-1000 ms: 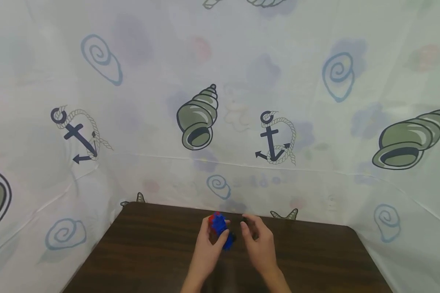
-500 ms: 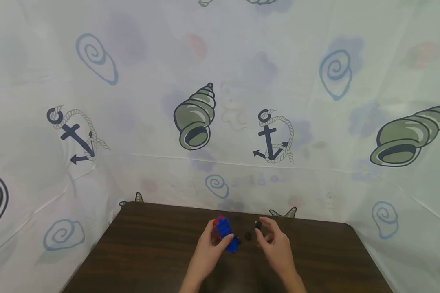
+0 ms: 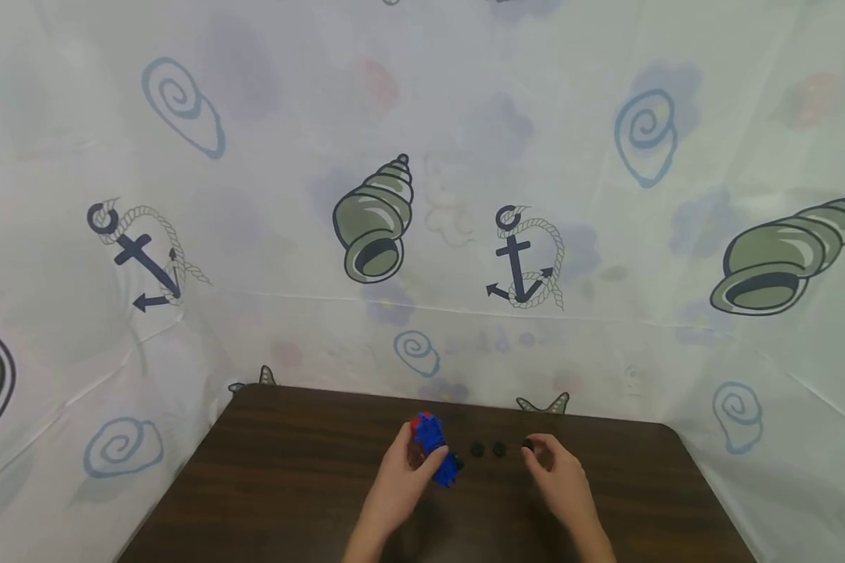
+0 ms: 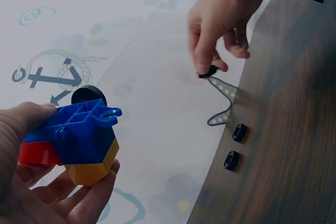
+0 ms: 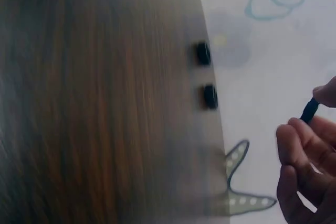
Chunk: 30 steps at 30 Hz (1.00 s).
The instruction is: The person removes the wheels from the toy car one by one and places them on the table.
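My left hand grips a toy vehicle made of blue, red and yellow plastic blocks. In the left wrist view, the toy's blue chassis faces up, its yellow block is underneath, and one black wheel is on its far side. My right hand, farther right, pinches a small black wheel between thumb and fingers, close over the table. Between the hands, two more black wheels lie on the table in a row, a nearer-left wheel and a middle wheel.
The dark wood-grain table has rounded far corners. A pale curtain printed with shells, anchors and starfish hangs close behind its far edge and along both sides.
My right hand has moved right, away from the toy, with a wheel in its fingers. First one, then a second wheel has come into view on the table. The left hand keeps its grip.
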### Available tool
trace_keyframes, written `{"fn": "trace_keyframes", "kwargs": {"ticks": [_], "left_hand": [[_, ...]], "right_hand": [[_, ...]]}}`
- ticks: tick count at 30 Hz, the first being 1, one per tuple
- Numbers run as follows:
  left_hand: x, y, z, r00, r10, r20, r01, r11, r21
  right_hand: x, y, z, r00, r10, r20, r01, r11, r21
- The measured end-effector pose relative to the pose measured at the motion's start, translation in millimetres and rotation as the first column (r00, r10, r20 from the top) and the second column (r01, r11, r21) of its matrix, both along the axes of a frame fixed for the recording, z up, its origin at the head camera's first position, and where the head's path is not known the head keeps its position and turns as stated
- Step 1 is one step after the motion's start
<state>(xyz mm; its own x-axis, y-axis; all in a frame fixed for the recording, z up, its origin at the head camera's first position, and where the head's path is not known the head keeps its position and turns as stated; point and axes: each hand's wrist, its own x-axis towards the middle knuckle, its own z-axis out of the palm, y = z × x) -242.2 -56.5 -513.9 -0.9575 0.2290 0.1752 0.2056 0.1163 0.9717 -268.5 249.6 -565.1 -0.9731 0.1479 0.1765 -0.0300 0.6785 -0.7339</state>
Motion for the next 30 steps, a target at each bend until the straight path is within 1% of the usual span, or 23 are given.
{"fn": "trace_keyframes", "kwargs": {"ticks": [5, 7, 11, 15, 20, 25, 28, 30], "left_hand": [[-0.9, -0.7, -0.9, 1.0, -0.017, 0.022, 0.017, 1.0, -0.02], [-1.1, -1.0, -2.1, 0.999, -0.026, 0.025, 0.027, 0.999, -0.029], [-1.0, -1.3, -4.1, 0.997, -0.067, 0.03, 0.068, 0.997, -0.027], [-1.1, -2.0, -3.5, 0.996, -0.089, 0.029, 0.09, 0.996, -0.025], [-0.8, -2.8, -1.1, 0.997, -0.082, 0.014, 0.082, 0.997, -0.012], [0.4, -2.3, 0.2, 0.997, -0.081, -0.016, 0.081, 0.997, -0.007], [0.5, -2.4, 0.4, 0.997, -0.068, -0.025, 0.067, 0.997, -0.028], [0.2, -2.7, 0.3, 0.998, -0.062, -0.019, 0.061, 0.997, -0.044]], "right_hand": [[-12.5, 15.1, -5.9, 0.998, -0.018, 0.054, 0.015, 0.999, 0.042], [-17.5, 18.6, -9.2, 0.997, -0.011, 0.075, 0.007, 0.999, 0.053], [-27.4, 21.5, -16.2, 0.994, 0.013, 0.112, -0.02, 0.998, 0.06], [-37.9, 21.0, -24.6, 0.99, 0.034, 0.138, -0.042, 0.997, 0.06], [-45.5, 17.0, -31.2, 0.983, 0.067, 0.172, -0.078, 0.995, 0.061], [-47.1, 12.2, -31.3, 0.978, 0.051, 0.203, -0.076, 0.99, 0.118], [-49.7, 10.5, -31.5, 0.977, 0.044, 0.207, -0.075, 0.987, 0.142], [-51.2, 9.5, -31.7, 0.977, 0.043, 0.208, -0.076, 0.985, 0.152]]}}
